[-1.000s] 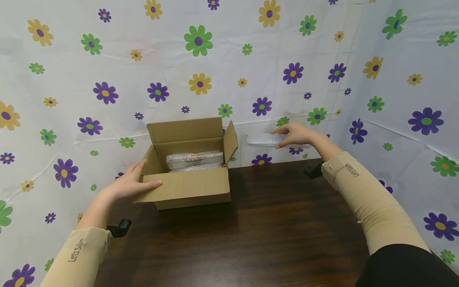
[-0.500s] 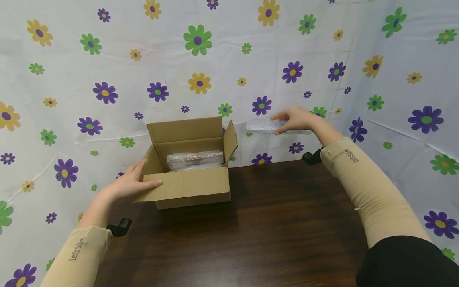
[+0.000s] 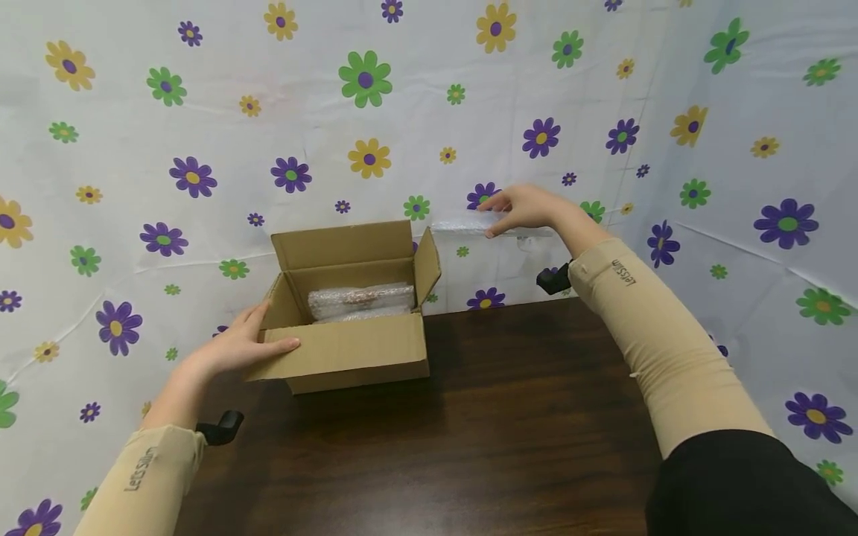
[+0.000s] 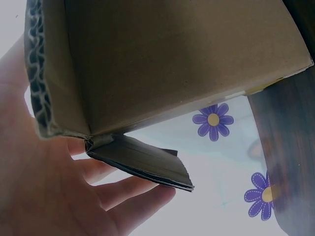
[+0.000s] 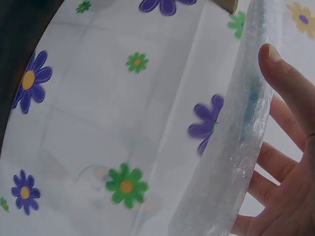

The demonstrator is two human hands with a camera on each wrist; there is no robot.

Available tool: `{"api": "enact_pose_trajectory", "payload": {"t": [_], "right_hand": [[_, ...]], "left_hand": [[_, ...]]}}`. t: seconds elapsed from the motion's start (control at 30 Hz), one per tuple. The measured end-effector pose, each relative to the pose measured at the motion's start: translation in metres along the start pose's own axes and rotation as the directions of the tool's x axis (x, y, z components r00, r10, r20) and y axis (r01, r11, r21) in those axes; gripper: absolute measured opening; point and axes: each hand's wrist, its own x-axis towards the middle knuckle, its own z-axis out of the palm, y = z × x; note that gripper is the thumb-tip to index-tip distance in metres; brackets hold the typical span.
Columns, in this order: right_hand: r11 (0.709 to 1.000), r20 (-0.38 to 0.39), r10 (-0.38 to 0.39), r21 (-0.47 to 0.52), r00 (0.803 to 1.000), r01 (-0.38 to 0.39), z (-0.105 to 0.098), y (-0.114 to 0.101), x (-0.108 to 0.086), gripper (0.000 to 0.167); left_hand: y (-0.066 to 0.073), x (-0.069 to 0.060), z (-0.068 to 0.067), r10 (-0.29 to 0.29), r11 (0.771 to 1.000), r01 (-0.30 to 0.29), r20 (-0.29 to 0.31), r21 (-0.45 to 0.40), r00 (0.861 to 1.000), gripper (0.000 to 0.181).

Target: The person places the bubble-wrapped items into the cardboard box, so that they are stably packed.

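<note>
An open cardboard box (image 3: 355,346) stands on the dark table, its flaps spread. Inside it lie bubble-wrapped bundles (image 3: 362,298), the upper one with a reddish patch. My left hand (image 3: 234,348) grips the box's left front corner, thumb over the front flap; in the left wrist view its fingers reach behind a smaller flap (image 4: 142,160). Raised to the right of the box, my right hand (image 3: 526,207) holds a long bubble-wrapped piece (image 5: 236,157) between thumb and fingers. A bluish tint shows through the wrap; what is inside cannot be made out.
The brown wooden table (image 3: 496,417) extends in front of and right of the box. Close behind hangs a white flower-print cloth (image 3: 429,112), and more of it covers the right side. The box's right flap (image 3: 427,264) sticks up near the wrapped piece.
My right hand has lifted the bubble-wrapped piece and brought it left, toward the box. The left hand and the box stay where they were.
</note>
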Motion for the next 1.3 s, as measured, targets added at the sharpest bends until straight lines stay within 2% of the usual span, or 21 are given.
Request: {"api": "enact_pose_trajectory", "payload": {"t": [0.3, 0.47, 0.73, 0.97, 1.3], "right_hand": [[0.998, 0.005, -0.067, -0.012, 0.998, 0.068, 0.002, -0.049, 0.017, 0.061], [0.992, 0.017, -0.123, -0.037, 0.992, 0.123, 0.006, -0.069, 0.026, 0.06], [0.985, 0.023, -0.164, -0.043, 0.986, 0.165, 0.015, -0.097, 0.037, 0.059], [0.977, -0.021, -0.212, -0.04, 0.977, 0.211, 0.034, -0.119, 0.05, 0.059], [0.965, 0.003, -0.263, -0.003, 0.965, 0.263, 0.059, -0.151, 0.062, 0.06]], "left_hand": [[-0.002, 0.0, 0.0, 0.01, 1.0, -0.01, -0.011, 0.002, 1.0, 0.109], [-0.002, 0.0, 0.001, 0.013, 1.0, -0.013, -0.011, -0.004, 1.0, 0.109], [-0.002, -0.001, 0.001, 0.001, 1.0, -0.001, -0.008, -0.004, 1.0, 0.11], [-0.002, -0.002, 0.001, -0.003, 1.0, 0.003, -0.002, 0.007, 1.0, 0.11], [0.0, -0.003, 0.0, -0.009, 1.0, 0.009, 0.0, 0.009, 1.0, 0.11]]}}
